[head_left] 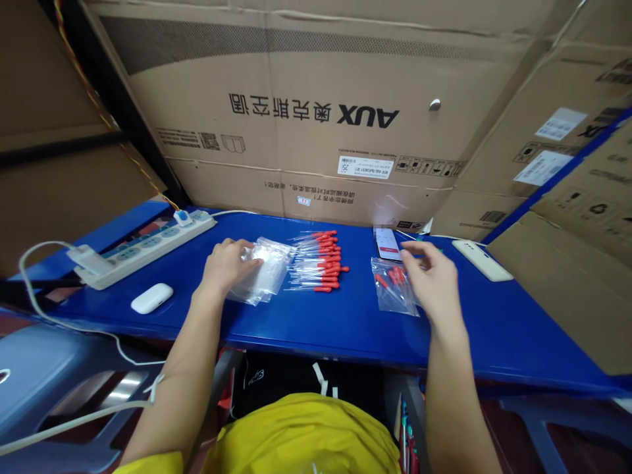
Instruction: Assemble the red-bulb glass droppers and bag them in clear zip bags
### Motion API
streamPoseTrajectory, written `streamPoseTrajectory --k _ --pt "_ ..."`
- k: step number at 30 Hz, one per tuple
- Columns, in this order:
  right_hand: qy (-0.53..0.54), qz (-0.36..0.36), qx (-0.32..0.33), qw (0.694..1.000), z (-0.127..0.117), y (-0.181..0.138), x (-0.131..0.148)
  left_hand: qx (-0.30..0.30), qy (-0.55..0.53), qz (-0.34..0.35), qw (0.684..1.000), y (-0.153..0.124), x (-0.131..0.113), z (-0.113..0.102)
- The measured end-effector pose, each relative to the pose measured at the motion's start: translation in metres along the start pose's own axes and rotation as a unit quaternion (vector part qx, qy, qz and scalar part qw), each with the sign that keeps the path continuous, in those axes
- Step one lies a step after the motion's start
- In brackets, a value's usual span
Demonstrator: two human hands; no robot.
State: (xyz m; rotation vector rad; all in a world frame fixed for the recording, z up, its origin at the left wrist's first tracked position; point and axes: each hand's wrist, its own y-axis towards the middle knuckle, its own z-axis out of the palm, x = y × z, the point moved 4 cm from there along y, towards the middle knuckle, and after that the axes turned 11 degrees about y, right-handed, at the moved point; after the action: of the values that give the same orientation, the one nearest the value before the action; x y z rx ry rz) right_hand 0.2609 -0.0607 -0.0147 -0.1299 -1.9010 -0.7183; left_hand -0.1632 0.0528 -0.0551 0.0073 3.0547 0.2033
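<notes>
My left hand (227, 266) rests on a pile of clear plastic bags (269, 270), its thumb stretched over them and apart from the index finger. Just right of the pile, several thin clear droppers (306, 263) with red bulbs (328, 263) lie in a stacked row, bulbs to the right. A clear bag (397, 304) with a few red-bulbed pieces inside lies flat farther right. My right hand (434, 280) is over that bag's right edge, fingers curved and slightly apart, with nothing visible between them. Its fingertips are close to a phone (388, 245) with a lit screen.
A white power strip (148, 250) with plugs and a white earbud case (152, 298) are at the left of the blue table (316, 329). A pale phone-shaped object (481, 260) lies at the right. Large cardboard (296, 66) walls the back and right side.
</notes>
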Motion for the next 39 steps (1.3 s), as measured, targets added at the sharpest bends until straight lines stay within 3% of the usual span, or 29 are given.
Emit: streamPoseTrajectory --k 4,7,12,15,22,27,30,35,39 --pt "0.058 -0.016 0.135 0.989 0.053 -0.025 0.023 -0.055 -0.033 0.015 0.998 0.000 0.001 -0.008" --pt "0.051 -0.045 0.180 0.981 0.077 -0.038 0.029 -0.070 -0.111 0.023 0.991 -0.001 -0.002 -0.016" --pt "0.066 -0.041 0.196 0.978 0.093 -0.048 0.030 -0.061 -0.345 0.066 0.934 -0.009 -0.018 -0.031" --pt "0.094 -0.031 0.185 0.978 0.097 -0.052 0.031 -0.033 -0.401 0.112 0.909 -0.019 -0.033 -0.042" --pt "0.183 -0.013 0.203 0.962 0.105 -0.058 0.037 -0.036 -0.315 0.238 0.918 -0.055 -0.072 -0.076" --pt "0.266 0.053 0.234 0.934 0.110 -0.061 0.039 0.010 -0.303 0.327 0.895 -0.070 -0.093 -0.075" --pt "0.280 0.073 0.203 0.935 0.109 -0.059 0.037 -0.007 -0.287 0.334 0.898 -0.072 -0.098 -0.072" --pt "0.301 0.088 0.173 0.934 0.108 -0.058 0.034 -0.121 -0.263 0.301 0.909 -0.078 -0.106 -0.079" --pt "0.328 0.103 0.185 0.921 0.111 -0.061 0.036 -0.097 -0.279 0.257 0.920 -0.085 -0.119 -0.076"
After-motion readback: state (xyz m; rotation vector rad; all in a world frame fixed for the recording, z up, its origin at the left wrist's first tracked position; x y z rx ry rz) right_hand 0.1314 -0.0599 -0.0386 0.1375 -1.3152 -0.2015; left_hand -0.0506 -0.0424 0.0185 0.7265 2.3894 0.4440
